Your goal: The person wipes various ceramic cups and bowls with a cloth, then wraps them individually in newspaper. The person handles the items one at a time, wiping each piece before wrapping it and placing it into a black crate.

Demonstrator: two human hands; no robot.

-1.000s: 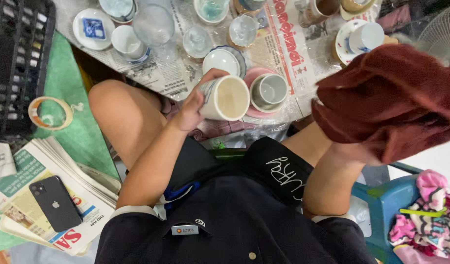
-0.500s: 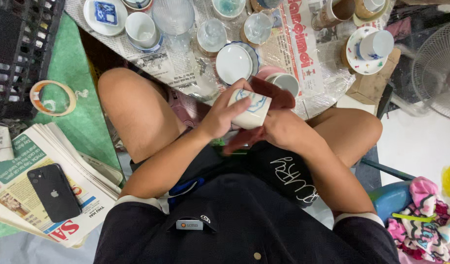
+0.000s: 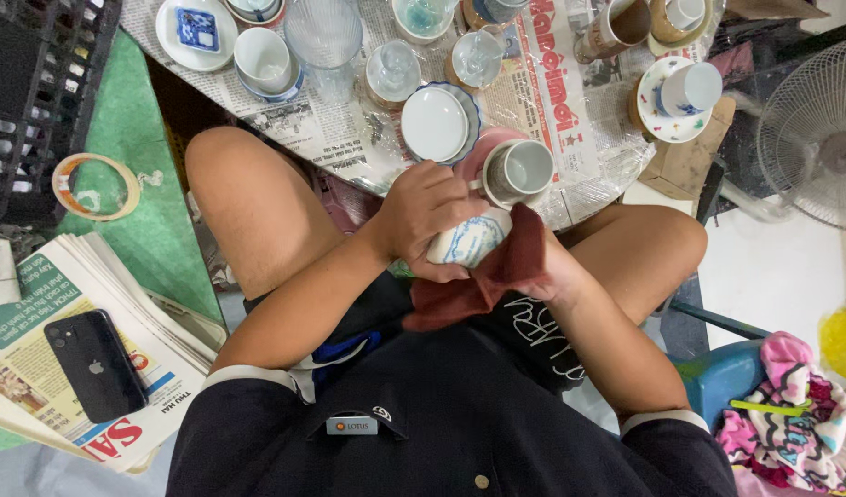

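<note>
My left hand [image 3: 425, 210] grips a white cup with blue pattern [image 3: 469, 245], held on its side over my lap. My right hand [image 3: 550, 272] is under and beside the cup, wrapped in a dark red cloth [image 3: 483, 287] that presses against the cup's mouth end. Just beyond the cup stands a grey-white cup on a pink saucer [image 3: 519, 169], and a white plate with a blue rim [image 3: 437, 123] lies next to it.
Several cups, glasses and saucers stand on newspaper [image 3: 542, 101] over a low table. A black phone [image 3: 95, 364] lies on a newspaper stack at left, near a tape roll [image 3: 95, 186] and a black crate [image 3: 36, 92]. A fan [image 3: 823, 147] and a colourful cloth [image 3: 791, 423] are at right.
My right hand brought the red cloth from the raised right side down onto the cup. The cup turned from upright to lying on its side and dropped toward my lap.
</note>
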